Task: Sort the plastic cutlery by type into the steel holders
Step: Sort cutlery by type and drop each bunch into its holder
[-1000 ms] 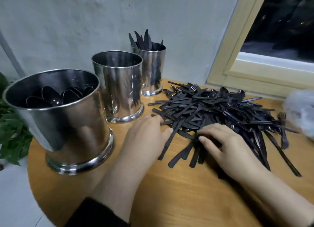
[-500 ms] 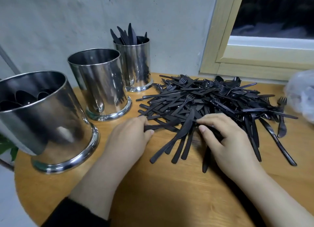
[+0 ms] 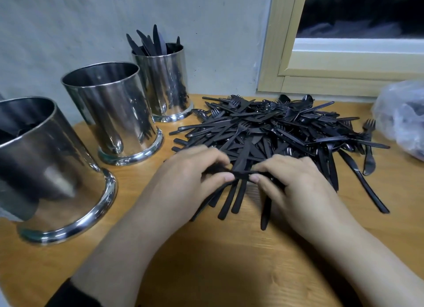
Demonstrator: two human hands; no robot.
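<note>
Head view | left hand (image 3: 192, 176) and right hand (image 3: 291, 180) have met, fingers now pinching one black utensil (image 3: 243, 173) (blurred)

Both hands, left hand (image 3: 195, 169) and right hand (image 3: 291, 178), pinch one black utensil (image 3: 243, 173) at the cutlery pile's (image 3: 286, 127) near edge.

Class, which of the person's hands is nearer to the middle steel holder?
Left. The left hand lies just right of the middle steel holder; the right hand is farther right, beyond it.

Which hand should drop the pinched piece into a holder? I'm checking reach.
Probably the left hand: it pinches the black piece too, and all three steel holders stand on its side.
</note>
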